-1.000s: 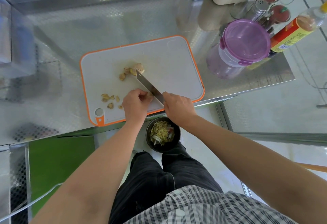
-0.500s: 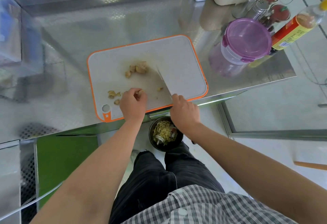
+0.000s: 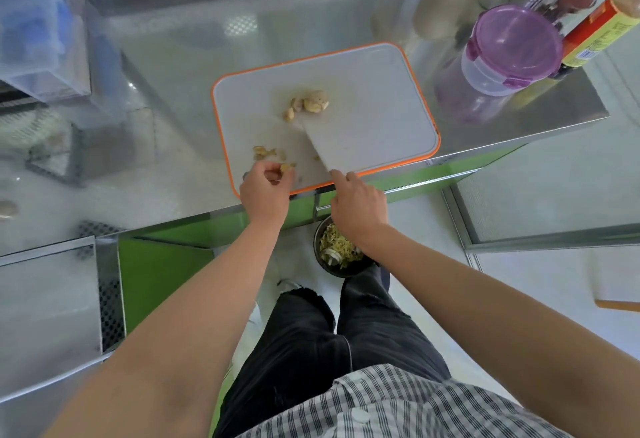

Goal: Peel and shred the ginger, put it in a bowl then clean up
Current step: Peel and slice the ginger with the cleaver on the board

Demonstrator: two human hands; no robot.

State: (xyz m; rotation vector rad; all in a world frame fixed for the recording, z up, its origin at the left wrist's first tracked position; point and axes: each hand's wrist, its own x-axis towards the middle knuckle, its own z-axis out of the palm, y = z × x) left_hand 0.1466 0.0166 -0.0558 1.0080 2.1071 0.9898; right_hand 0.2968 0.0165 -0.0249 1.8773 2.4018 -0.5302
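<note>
Shreds (image 3: 337,247) already lie in the bowl (image 3: 317,240) below the board's (image 3: 381,108) near edge, while ginger lumps (image 3: 313,103) lie at its centre, so cleanup appears unfinished. At its near-left corner the left hand (image 3: 265,191) pinches a scrap (image 3: 284,169) between its fingers. The right hand's (image 3: 358,207) fingers clamp the knife (image 3: 318,146).

A single wide-angle camera on the person's head looks forward and steeply down, close above both forearms. The right hand (image 3: 358,207) gripping the knife (image 3: 321,148) sits near frame centre; the left hand (image 3: 265,191), pinching a ginger piece (image 3: 285,169), is just left of that grip. The cutting board (image 3: 381,98) lies beyond it, the bowl (image 3: 325,266) nearer the body, below.
</note>
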